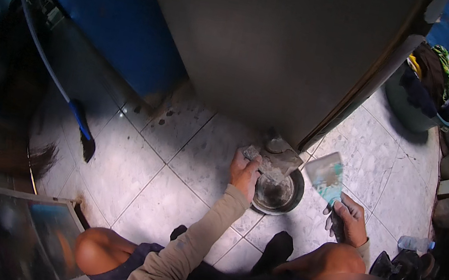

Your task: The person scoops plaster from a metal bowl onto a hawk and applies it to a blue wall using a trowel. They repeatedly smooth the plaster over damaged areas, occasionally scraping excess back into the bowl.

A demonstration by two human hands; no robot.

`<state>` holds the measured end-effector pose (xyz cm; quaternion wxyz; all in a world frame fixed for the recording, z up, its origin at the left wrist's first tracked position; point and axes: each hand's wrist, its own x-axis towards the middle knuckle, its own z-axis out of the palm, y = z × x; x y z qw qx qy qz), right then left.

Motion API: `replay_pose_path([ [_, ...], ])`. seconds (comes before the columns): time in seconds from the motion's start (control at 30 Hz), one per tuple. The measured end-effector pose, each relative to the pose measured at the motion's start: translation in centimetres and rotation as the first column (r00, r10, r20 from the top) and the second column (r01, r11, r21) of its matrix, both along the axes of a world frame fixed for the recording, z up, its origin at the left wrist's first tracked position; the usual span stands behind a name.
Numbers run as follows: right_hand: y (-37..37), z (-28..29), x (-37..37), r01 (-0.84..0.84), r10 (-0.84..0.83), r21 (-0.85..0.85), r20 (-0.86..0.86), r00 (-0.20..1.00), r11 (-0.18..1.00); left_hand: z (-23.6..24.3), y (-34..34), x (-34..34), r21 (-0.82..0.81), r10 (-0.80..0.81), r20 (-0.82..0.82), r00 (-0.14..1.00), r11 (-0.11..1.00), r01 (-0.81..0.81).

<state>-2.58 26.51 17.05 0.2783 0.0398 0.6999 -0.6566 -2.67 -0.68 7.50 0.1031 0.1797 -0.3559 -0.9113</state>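
My left hand is closed on a crumpled, greyish, partly see-through bag that looks like plastic, held over the rim of a round metal pan. The pan sits on the tiles between my feet and a large grey panel, its inside smeared with grey-white residue. What is in the bag is hard to make out. To the right of the pan, my right hand grips a putty knife by its handle. The wide blade points up and away from me, with teal and pale smears on it.
The grey panel rises just beyond the pan. A blue-handled broom leans at left, near a framed glass panel. At right are a tub of clothes, a plastic bottle and dark shoes on the tiled floor.
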Motion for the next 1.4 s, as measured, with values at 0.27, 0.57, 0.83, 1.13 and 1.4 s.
replay_pose_path([
  [0.27,-2.2,1.5,-3.4,-0.221,0.222,-0.020,0.164,0.961,0.975,1.0,1.2,0.1,-0.595,-0.192,-0.180,0.965,0.802,0.049],
  [0.57,-1.8,1.6,-3.2,-0.221,0.234,-0.146,0.082,0.969,0.964,0.4,0.3,0.5,-0.802,-0.314,-0.326,0.892,0.592,-0.084],
  [0.83,-2.8,3.0,-3.7,-0.283,0.286,-0.195,-0.016,0.958,0.939,-0.9,-2.2,1.6,-0.890,0.011,-0.072,0.997,0.451,-0.069],
  [1.13,-6.6,13.5,-1.8,-0.245,0.286,-0.339,0.075,0.955,0.908,11.8,-8.8,8.7,-0.326,0.319,0.123,0.940,0.908,-0.265],
  [1.4,-11.6,10.0,2.0,-0.148,0.439,-0.627,0.339,0.832,0.765,12.8,-13.6,10.1,-0.059,0.425,0.105,0.899,0.905,-0.421],
])
